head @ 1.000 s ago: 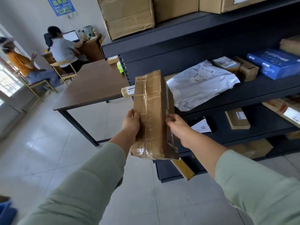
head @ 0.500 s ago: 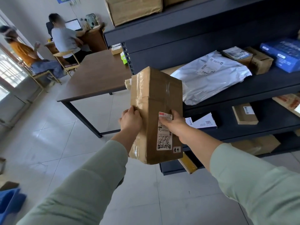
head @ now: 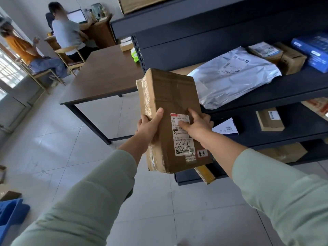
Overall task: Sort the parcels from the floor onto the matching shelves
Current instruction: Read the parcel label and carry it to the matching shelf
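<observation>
I hold a taped brown cardboard parcel (head: 170,103) in the air in front of the dark shelving unit (head: 266,89). Its broad face with a white shipping label (head: 182,139) is turned up toward me. My left hand (head: 148,127) grips the parcel's left edge, thumb on top. On the right side my right hand (head: 197,126) holds it, with the thumb pressed onto the label. The middle shelf behind carries a grey plastic mailer (head: 230,77), small cardboard boxes (head: 291,60) and a blue box (head: 314,50).
A brown table (head: 103,79) stands left of the shelves. Two people sit on chairs at the far left by a desk. Lower shelves hold a flat box (head: 269,119) and a white packet (head: 226,128). A yellow parcel (head: 205,174) juts from the bottom shelf. A blue crate (head: 10,215) sits on the floor.
The parcel has been turned from edge-on until its labelled face points at me. My right thumb has slid onto the label. The view has shifted lower and closer to the shelves.
</observation>
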